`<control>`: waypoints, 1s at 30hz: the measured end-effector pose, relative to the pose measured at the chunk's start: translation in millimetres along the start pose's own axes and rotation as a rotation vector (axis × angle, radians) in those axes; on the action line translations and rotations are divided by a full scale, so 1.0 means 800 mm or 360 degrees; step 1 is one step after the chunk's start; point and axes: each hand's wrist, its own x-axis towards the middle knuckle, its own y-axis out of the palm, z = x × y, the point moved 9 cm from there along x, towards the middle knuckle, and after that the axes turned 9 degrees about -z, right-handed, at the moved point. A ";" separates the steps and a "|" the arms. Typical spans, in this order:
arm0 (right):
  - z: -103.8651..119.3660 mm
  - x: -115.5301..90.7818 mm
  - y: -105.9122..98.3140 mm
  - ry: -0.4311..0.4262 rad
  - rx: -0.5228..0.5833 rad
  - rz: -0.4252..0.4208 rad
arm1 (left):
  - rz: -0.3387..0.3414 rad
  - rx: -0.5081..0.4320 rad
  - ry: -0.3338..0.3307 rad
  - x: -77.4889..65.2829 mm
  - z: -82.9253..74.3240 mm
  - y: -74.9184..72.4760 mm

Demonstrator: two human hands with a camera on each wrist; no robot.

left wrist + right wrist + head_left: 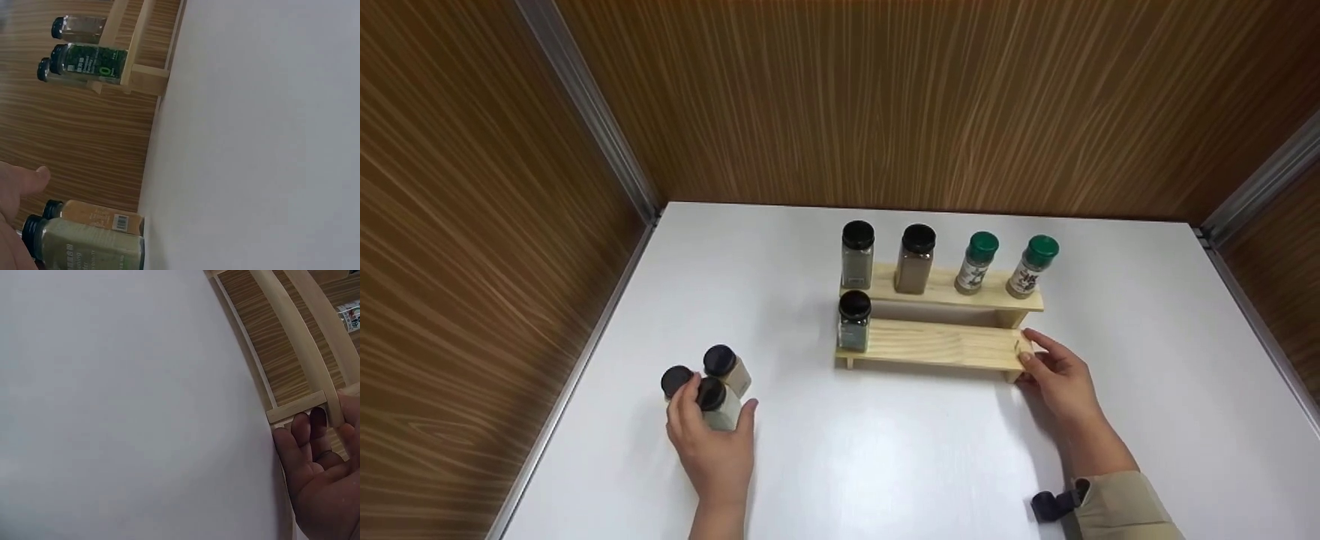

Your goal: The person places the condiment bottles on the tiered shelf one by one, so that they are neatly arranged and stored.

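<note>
At the left of the head view my left hand [709,450] reaches over a spice jar with pale green powder [721,409]. Its thumb stands apart from the jar; whether the fingers touch it I cannot tell. Beside it are a jar with tan powder [735,373] and a black-capped jar [675,380] partly hidden by the fingers. My right hand [1063,381] grips the right end of the lower shelf of a two-step wooden spice rack [941,343], thumb on top. In the right wrist view its fingers [289,450] curl by the rack's end support.
On the upper step stand two black-capped jars [915,262] and two green-capped bottles [976,264]. Another black-capped jar [854,322] stands at the lower step's left end. Wood-grain panels [885,97] border the white table [840,465] at the back and sides.
</note>
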 end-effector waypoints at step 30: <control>-0.010 0.007 0.000 0.0105 0.0267 0.0093 | 0.0358 -0.0022 -0.0508 -0.019 0.041 0.020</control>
